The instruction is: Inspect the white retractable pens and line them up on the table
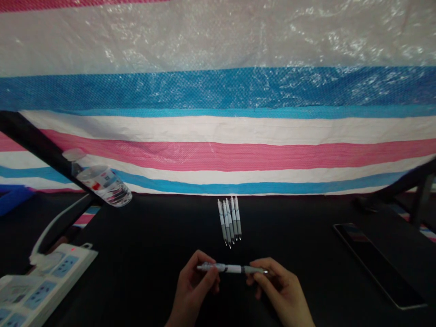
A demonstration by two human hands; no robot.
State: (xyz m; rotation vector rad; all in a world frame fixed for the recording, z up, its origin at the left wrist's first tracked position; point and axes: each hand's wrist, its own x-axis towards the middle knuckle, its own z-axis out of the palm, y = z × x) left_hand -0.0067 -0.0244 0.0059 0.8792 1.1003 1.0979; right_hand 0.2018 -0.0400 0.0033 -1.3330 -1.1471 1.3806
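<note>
A white click pen with a grey grip lies level between my two hands, just above the near part of the black table. My left hand pinches its clip end between thumb and fingers. At the other end, my right hand is closed on the grey grip, with the metal tip showing past the fingers. Beyond the hands, several matching pens lie side by side on the table, tips toward me.
To the left are a white power strip with a plugged-in cable and a clear water bottle. A dark tablet or phone lies at the right. Striped plastic sheeting hangs behind the black table.
</note>
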